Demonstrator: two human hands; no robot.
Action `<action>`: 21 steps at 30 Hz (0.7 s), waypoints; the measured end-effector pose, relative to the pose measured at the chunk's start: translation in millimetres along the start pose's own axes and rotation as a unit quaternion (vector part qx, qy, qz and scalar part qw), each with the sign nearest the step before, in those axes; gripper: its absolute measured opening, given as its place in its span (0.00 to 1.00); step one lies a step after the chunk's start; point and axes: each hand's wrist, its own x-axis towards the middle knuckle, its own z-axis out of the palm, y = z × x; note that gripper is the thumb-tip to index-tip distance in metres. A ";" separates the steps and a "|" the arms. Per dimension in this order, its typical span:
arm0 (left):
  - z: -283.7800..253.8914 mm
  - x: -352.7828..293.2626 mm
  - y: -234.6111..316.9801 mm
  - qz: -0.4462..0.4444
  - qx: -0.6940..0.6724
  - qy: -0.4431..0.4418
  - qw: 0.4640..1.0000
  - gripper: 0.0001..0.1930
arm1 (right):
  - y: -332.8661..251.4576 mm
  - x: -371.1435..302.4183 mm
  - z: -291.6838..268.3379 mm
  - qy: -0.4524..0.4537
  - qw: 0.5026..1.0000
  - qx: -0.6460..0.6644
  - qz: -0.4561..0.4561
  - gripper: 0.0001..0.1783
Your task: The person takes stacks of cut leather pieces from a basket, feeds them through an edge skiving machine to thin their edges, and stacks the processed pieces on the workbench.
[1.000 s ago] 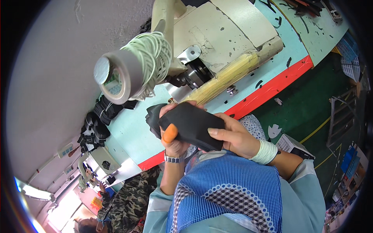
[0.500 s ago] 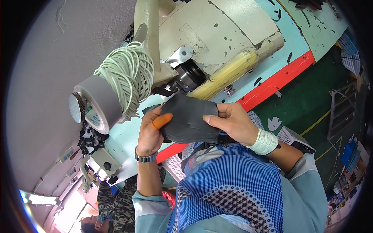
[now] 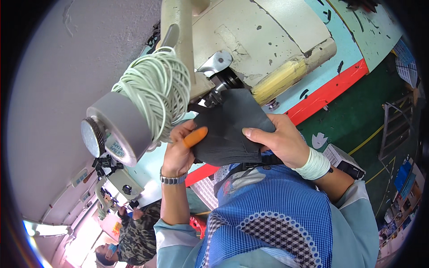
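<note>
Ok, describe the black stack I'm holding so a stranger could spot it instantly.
Find the big cream machine across the top. Below it, the left hand and right hand hold the black stack between them. It's flat, with thin layers showing along its lower edge, unlike the orange thumb cover against it or the yellow bar above.

Sheets (image 3: 232, 134): black, matt, smooth-faced. Finger cover (image 3: 195, 137): orange, rubber-like, dull. Watch (image 3: 173, 179): metal bracelet, shiny. Cord (image 3: 154, 89): pale, smooth. Tape roll (image 3: 127, 118): grey, satin. Knob (image 3: 91, 137): bare metal, ridged rim. Machine (image 3: 254, 40): cream paint, chipped. Apron (image 3: 272, 190): checked cloth, matt. Bench (image 3: 330, 76): pale blue, smooth; red edging (image 3: 328, 94), slightly glossy. Basket (image 3: 203, 193): white plastic. Wall (image 3: 67, 98): painted, uneven, matt.
</note>
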 end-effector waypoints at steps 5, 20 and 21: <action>2.3 11.3 -14.6 -0.021 -0.035 0.016 0.999 0.14 | -7.5 -6.6 3.2 0.057 0.996 0.073 -0.018 0.14; -5.1 7.9 -1.3 -0.012 0.016 -0.011 1.000 0.13 | -3.6 -0.9 2.2 0.073 0.997 0.004 -0.036 0.12; -10.9 12.3 -8.6 -0.006 -0.059 -0.006 0.998 0.11 | -4.6 -2.0 3.8 0.066 0.997 0.003 -0.035 0.12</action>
